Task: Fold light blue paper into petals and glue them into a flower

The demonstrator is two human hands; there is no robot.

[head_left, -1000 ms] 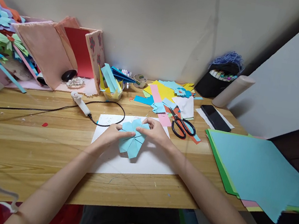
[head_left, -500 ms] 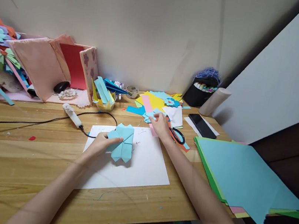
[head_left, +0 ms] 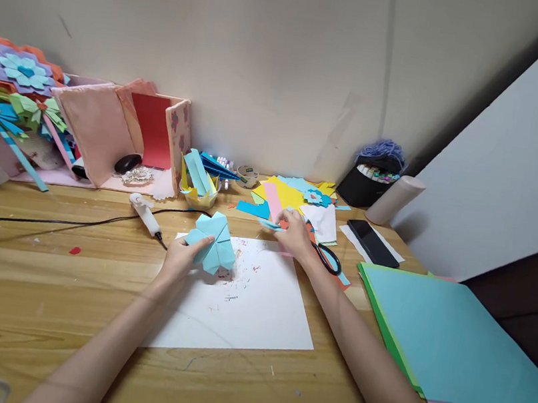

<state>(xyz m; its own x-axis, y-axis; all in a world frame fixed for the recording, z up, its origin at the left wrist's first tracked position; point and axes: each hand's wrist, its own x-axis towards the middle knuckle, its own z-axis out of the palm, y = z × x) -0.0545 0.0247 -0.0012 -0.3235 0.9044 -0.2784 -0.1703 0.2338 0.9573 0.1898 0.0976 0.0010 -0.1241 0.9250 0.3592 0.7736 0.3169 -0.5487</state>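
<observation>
Pinching the flower [head_left: 214,255] in your left hand [head_left: 178,259], press lightly; with your right hand [head_left: 295,234] nipped closed on a blue piece [head_left: 269,224], steer clear of the scissors [head_left: 338,263]

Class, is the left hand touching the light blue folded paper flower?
Touching: the head view shows the left hand with its thumb lying over the flower.
</observation>
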